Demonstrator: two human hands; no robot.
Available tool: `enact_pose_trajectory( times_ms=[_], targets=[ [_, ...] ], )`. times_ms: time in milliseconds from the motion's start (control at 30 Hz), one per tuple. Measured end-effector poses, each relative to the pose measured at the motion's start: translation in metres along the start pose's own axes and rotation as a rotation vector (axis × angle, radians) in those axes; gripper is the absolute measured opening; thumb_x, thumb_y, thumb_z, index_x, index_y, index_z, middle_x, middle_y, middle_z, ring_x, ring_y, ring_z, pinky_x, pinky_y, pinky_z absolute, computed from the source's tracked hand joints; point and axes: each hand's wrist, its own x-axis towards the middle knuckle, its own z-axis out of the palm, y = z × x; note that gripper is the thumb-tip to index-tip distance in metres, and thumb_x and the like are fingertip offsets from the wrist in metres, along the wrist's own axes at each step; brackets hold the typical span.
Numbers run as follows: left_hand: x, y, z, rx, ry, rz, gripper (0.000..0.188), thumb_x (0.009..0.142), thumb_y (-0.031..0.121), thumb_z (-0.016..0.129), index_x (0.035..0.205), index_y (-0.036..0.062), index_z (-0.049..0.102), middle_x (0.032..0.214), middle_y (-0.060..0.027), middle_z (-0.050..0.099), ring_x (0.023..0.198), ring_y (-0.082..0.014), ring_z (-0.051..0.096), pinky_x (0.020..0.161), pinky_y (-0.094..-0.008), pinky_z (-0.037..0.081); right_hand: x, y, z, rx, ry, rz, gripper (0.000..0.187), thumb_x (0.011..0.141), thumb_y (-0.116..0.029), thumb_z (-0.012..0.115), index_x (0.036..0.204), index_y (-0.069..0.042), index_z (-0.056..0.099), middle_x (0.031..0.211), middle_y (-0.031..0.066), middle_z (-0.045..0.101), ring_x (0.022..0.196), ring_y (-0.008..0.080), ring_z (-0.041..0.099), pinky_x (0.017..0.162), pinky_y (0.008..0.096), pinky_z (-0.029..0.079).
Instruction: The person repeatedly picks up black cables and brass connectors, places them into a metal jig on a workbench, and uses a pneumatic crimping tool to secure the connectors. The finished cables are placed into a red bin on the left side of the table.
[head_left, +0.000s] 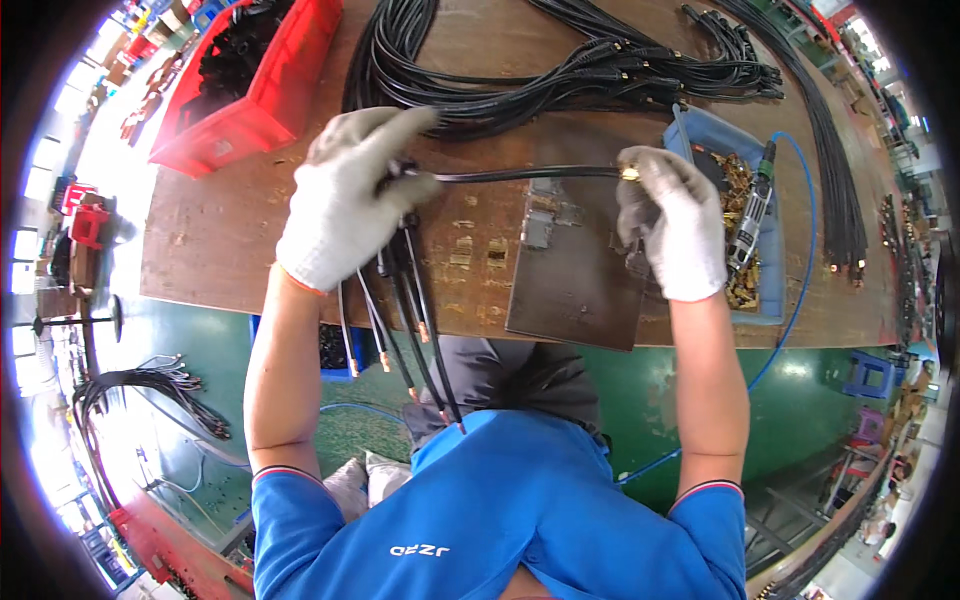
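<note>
A black cable (pixel 530 173) stretches level above the table between my two white-gloved hands. My left hand (pixel 350 195) is closed loosely around its left part, with the index finger and thumb reaching along it. From beneath that hand several more black cables (pixel 412 290) hang past the table's front edge, their bare copper-coloured ends pointing down. Fingers of my right hand (pixel 680 215) pinch a small brass fitting (pixel 629 174) at the cable's right end. Whether the fitting is fixed to the cable cannot be made out. A dark flat plate (pixel 570 280) lies below, between the hands.
Beside my right hand stands a blue tray (pixel 765 305) of brass fittings, with an air tool (pixel 752 215) and blue hose (pixel 812 230). Bundled black cables (pixel 480 105) lie across the back. A red bin (pixel 260 125) with black parts stands far left.
</note>
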Motion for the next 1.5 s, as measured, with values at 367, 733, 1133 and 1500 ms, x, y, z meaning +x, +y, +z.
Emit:
enact_pose_trajectory(
  times_ms=[367, 733, 1133, 1500],
  targets=[
    [-0.004, -0.049, 0.03, 0.135, -0.071, 0.072, 0.049, 0.081, 0.013, 0.084, 0.129, 0.0124, 0.074, 0.132, -0.0096, 0.069, 0.129, -0.0352, 0.062, 0.11, -0.0472, 0.049, -0.003, -0.022, 0.002, 0.083, -0.025, -0.012, 0.027, 0.105, -0.024, 0.074, 0.116, 0.0, 0.076, 0.085, 0.0072, 0.074, 0.061, 0.0111, 0.065, 0.052, 0.0276, 0.052],
    [0.001, 0.041, 0.019, -0.292, -0.247, 0.118, 0.049, 0.08, 0.008, 0.087, 0.125, 0.0013, 0.07, 0.113, -0.0166, 0.074, 0.103, -0.0305, 0.073, 0.093, -0.0398, 0.057, -0.057, -0.017, 0.018, -0.428, -0.239, -0.463, 0.021, 0.1, -0.007, 0.078, 0.119, 0.001, 0.075, 0.102, 0.0102, 0.079, 0.085, 0.0091, 0.073, 0.072, 0.0251, 0.057],
    [-0.01, 0.055, 0.027, -0.327, -0.203, 0.19, 0.043, 0.08, 0.011, 0.087, 0.119, 0.0052, 0.069, 0.101, -0.014, 0.072, 0.094, -0.0379, 0.072, 0.085, -0.0454, 0.056, -0.066, 0.01, 0.023, -0.346, -0.248, -0.582, 0.019, 0.098, -0.006, 0.08, 0.115, -0.003, 0.073, 0.096, 0.0085, 0.079, 0.073, 0.0088, 0.072, 0.067, 0.0252, 0.058],
    [-0.011, 0.068, 0.028, -0.221, -0.236, 0.215, 0.044, 0.08, 0.019, 0.087, 0.117, 0.0022, 0.07, 0.095, -0.0166, 0.072, 0.092, -0.0416, 0.071, 0.083, -0.0481, 0.056, -0.06, 0.019, 0.025, -0.38, -0.254, -0.604, 0.012, 0.1, -0.008, 0.078, 0.109, -0.003, 0.072, 0.097, 0.0129, 0.08, 0.079, 0.0221, 0.079, 0.069, 0.0322, 0.06]
  ],
)
